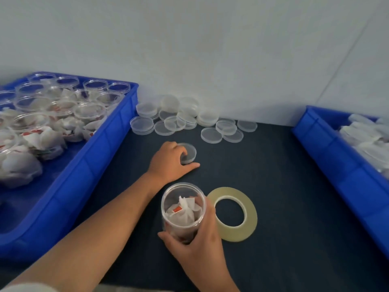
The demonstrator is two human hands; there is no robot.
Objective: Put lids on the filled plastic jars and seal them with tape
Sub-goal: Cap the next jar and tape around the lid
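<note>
**Left side.** A blue bin holds many open jars stuffed with white sachets, none of them lidded. Behind its right corner, against the wall, lies a loose pile of clear lids.

**Centre.** The left hand reaches forward over the dark table. Its fingers are curled over one lid that lies flat and apart from the pile, and its thumb is stretched along the lid's near edge. It has a grip on the lid, which appears not yet lifted off the table.

Nearer the person, the right hand is wrapped round a filled jar, gripping its lower half. The jar stands roughly upright with its mouth open and facing up.

**Governing relation.** The lid lies almost straight beyond the jar's mouth, on the far side from the person. Only the left hand is at the lid; the right hand is taken up with the jar. In my judgement the lid must travel back toward the person, rise above the rim, and come down flat, square to the jar's upright axis.

**Right of centre.** A tape roll lies flat just beside the jar, its left edge hidden by the right hand's fingers.

**Right side.** A second blue bin holds clear items too blurred to identify.
</note>
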